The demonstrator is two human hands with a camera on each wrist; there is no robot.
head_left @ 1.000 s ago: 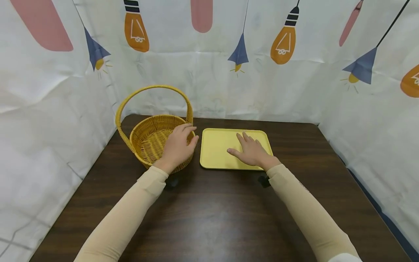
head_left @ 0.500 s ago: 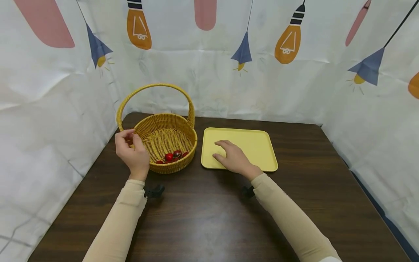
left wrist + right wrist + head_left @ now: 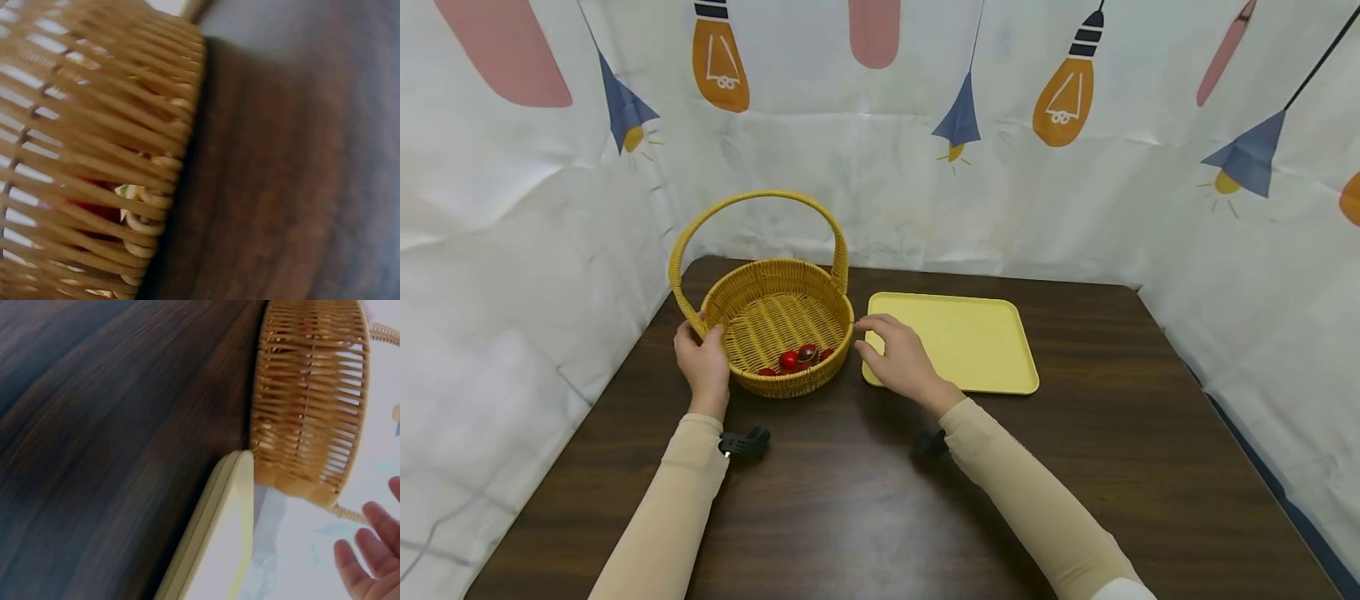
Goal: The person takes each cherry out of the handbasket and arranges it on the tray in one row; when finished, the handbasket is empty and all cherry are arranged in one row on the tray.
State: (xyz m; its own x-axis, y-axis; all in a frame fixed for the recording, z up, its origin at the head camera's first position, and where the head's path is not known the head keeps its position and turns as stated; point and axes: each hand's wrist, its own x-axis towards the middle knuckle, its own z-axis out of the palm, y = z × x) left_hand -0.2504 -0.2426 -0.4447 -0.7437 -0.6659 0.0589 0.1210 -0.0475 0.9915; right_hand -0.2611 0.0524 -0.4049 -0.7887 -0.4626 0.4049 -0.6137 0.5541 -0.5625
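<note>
A yellow wicker basket (image 3: pixel 801 382) with a tall hooped handle stands at the table's back left. Several red cherries (image 3: pixel 788 360) lie inside against its front wall. My left hand (image 3: pixel 703 367) grips the basket's left rim at the foot of the handle, thumb on the inner side. Its fingers are partly hidden behind the handle. My right hand (image 3: pixel 904 360) hovers over the left end of a yellow tray (image 3: pixel 973 342), relaxed fingertips close to the basket's right rim. In the right wrist view, the fingers (image 3: pixel 375 556) are spread apart from the basket wall (image 3: pixel 306 406).
The dark wooden table (image 3: pixel 865 492) carries the basket and tray side by side near its back edge. A white cloth (image 3: pixel 887 200) printed with lamps and bulbs hangs behind and at both sides. A black strap (image 3: pixel 747 442) shows at the left wrist.
My left hand has gone from over the basket's right side to its left rim and lowered onto it. My right hand has shifted left across the tray toward the basket.
</note>
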